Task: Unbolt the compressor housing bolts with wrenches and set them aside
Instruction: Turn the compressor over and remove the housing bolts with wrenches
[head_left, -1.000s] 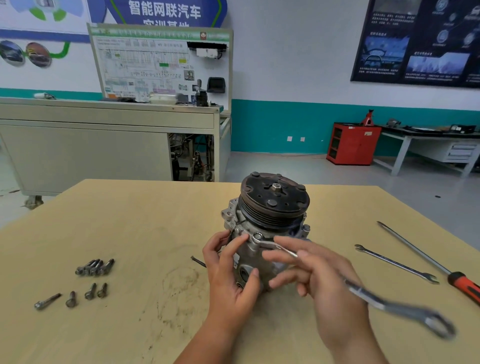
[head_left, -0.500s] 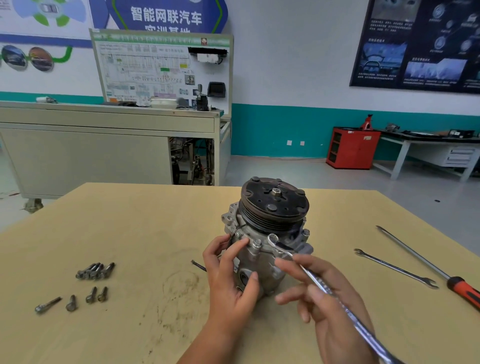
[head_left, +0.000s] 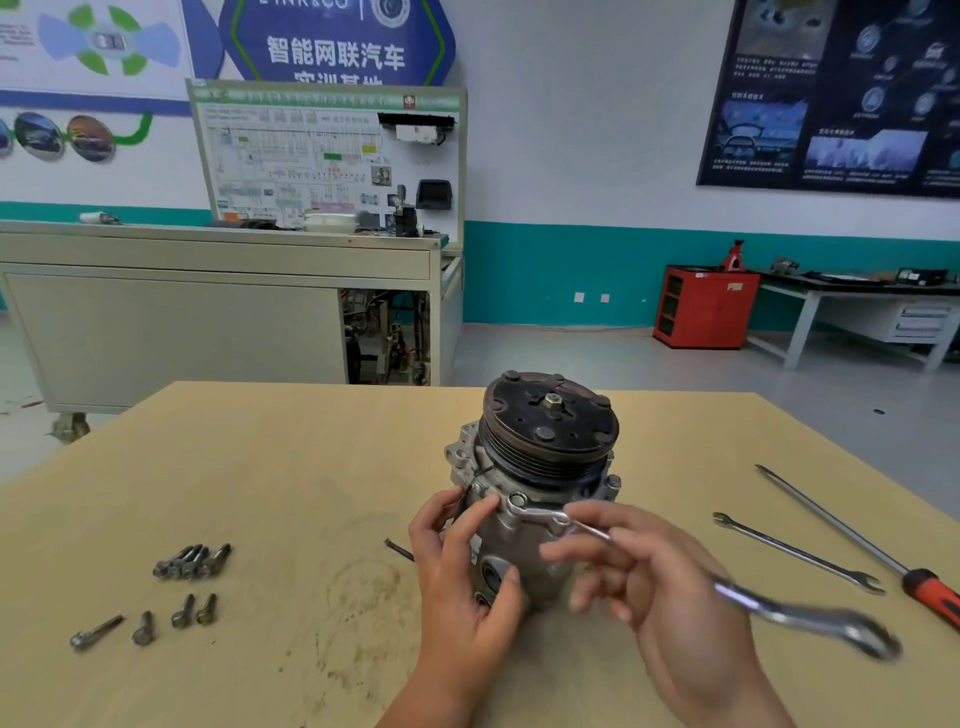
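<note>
Head view: the compressor (head_left: 545, 452) stood upright mid-table (head_left: 260, 467), the left hand (head_left: 462, 571) wrapping its fingers round the body to steady it. The right hand (head_left: 670, 597) curled its fingers round a wrench (head_left: 753, 605) seated on a housing bolt (head_left: 517, 501). Loose bolts (head_left: 192, 561) lay well left.

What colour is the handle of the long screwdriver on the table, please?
The screwdriver handle is orange-red, seen in the head view.

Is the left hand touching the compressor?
Touching. The head view shows the left hand with fingers and thumb curled against the compressor, no gap.
</note>
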